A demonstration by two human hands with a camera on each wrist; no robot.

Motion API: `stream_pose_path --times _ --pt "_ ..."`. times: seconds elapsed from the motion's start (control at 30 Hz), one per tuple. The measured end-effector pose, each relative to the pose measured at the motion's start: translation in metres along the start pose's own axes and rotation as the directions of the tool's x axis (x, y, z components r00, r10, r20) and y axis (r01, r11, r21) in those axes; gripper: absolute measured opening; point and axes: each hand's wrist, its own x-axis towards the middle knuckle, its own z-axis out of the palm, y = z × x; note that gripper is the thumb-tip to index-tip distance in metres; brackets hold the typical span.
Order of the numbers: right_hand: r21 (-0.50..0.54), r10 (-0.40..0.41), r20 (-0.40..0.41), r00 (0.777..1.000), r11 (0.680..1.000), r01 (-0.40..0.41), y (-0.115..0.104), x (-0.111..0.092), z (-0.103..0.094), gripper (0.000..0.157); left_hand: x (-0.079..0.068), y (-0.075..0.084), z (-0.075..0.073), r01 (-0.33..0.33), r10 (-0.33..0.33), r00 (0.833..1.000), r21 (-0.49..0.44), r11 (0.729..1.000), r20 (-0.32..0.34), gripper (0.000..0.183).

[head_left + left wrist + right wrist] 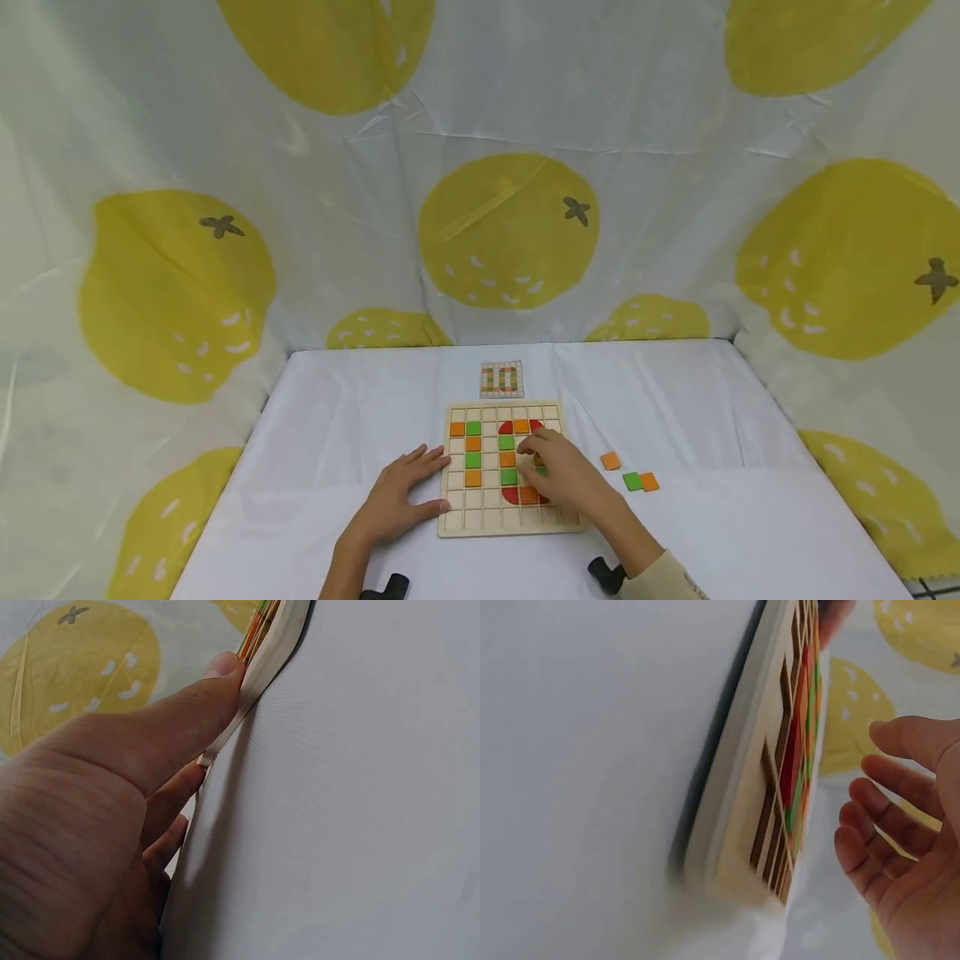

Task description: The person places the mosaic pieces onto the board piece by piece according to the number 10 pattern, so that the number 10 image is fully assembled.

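Note:
A square wooden grid board (472, 520) lies on the white cloth with orange, green and red tiles set in its cells. My left hand (397, 496) rests at the board's left side, fingers and thumb extended; in the left wrist view the thumb (195, 697) touches the rim. Over the right part of the board, my right hand (566, 471) hovers with loosely bent fingers and covers some tiles. Nothing shows between its fingers (892, 814) in the right wrist view. Red quarter-round tiles (507, 427) sit at corners of the right-hand figure.
Behind the board lies a small pattern card (501, 392) with a matching grid picture. To the right are a loose orange tile (611, 461), a green tile (633, 481) and another orange tile (649, 481). A lemon-print curtain (510, 229) encloses the table's back and sides.

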Motion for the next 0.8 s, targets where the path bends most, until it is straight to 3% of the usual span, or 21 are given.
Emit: stream_pose_path --times 0.17,0.4,0.8 --pt "0.011 0.070 -0.057 0.996 0.998 -0.069 0.020 -0.013 -0.018 0.020 0.000 0.001 0.003 -0.027 0.028 0.999 0.016 1.000 -0.046 0.073" --pt "0.005 0.183 -0.103 0.978 0.983 -0.183 0.051 -0.039 -0.038 0.020 0.000 -0.002 0.002 -0.034 0.034 0.999 0.011 0.999 -0.011 0.073" --pt "-0.026 0.180 -0.168 0.969 0.982 -0.187 0.089 -0.076 -0.053 0.020 0.001 -0.005 0.001 -0.075 0.075 0.997 0.009 0.997 -0.022 0.073"
